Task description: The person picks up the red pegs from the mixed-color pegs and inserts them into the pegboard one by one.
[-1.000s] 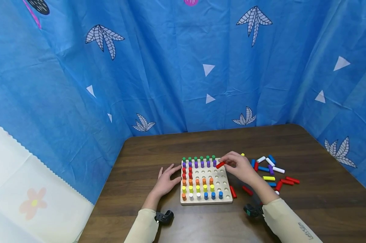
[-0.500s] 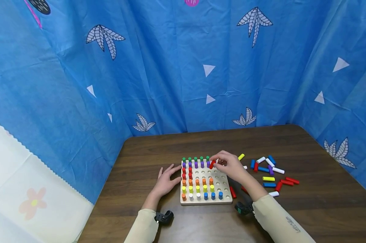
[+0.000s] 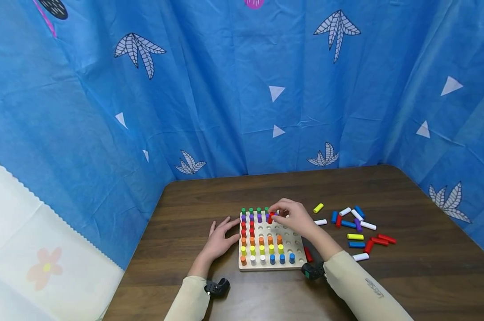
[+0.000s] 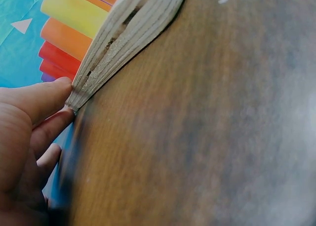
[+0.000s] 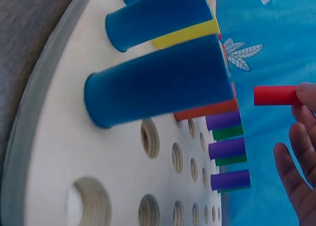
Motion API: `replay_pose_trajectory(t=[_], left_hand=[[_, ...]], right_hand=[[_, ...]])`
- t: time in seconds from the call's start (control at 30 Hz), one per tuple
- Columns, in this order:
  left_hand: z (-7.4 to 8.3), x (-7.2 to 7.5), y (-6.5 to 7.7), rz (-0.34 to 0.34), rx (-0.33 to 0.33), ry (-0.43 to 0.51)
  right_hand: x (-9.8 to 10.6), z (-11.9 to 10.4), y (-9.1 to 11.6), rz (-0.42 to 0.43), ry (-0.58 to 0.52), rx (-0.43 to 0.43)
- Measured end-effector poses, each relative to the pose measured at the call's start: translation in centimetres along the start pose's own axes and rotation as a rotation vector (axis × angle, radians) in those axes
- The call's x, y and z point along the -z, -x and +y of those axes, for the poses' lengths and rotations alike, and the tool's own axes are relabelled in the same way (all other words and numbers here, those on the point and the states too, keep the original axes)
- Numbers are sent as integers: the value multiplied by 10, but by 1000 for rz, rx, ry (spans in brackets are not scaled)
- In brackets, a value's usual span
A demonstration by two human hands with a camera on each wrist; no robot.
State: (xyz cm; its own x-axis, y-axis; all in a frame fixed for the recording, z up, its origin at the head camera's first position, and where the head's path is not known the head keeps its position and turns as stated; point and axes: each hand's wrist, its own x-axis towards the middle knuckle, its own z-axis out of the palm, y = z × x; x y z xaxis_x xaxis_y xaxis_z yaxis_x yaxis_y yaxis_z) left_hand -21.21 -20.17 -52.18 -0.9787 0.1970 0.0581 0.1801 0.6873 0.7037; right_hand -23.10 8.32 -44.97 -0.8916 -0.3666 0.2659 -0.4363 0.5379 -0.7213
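Note:
My right hand (image 3: 293, 218) pinches a red peg (image 5: 274, 95) between thumb and fingertip. In the right wrist view the peg is held clear above the wooden pegboard (image 3: 271, 268), lined up with the standing pegs. At the board's left edge rests my left hand (image 3: 217, 241), fingers spread, its thumb and fingertip touching the edge in the left wrist view. Rows of pegs stand in the board: green, purple, red, orange, yellow, and a front row with blue pegs (image 5: 158, 82). Bare holes (image 5: 150, 138) show on the right side. My right fingers hide part of the back rows.
Loose pegs in red, blue, white, yellow and purple lie scattered to the right, among them a yellow peg (image 3: 355, 236) and a white peg (image 3: 320, 222). A red peg (image 3: 308, 254) lies beside the board's right edge. A blue curtain (image 3: 225, 89) hangs behind the table (image 3: 209, 196).
My right hand has moved left across the board with the red peg, which has turned from slanted to nearly upright. My left hand has stayed in place.

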Motion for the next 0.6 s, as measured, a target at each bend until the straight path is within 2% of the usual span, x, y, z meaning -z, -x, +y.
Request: replay_pose_trajectory(t=[0.6], left_hand=[[1,0,0,-1,6,11]], right_hand=[[-25,-2,-13,-53,15,-29]])
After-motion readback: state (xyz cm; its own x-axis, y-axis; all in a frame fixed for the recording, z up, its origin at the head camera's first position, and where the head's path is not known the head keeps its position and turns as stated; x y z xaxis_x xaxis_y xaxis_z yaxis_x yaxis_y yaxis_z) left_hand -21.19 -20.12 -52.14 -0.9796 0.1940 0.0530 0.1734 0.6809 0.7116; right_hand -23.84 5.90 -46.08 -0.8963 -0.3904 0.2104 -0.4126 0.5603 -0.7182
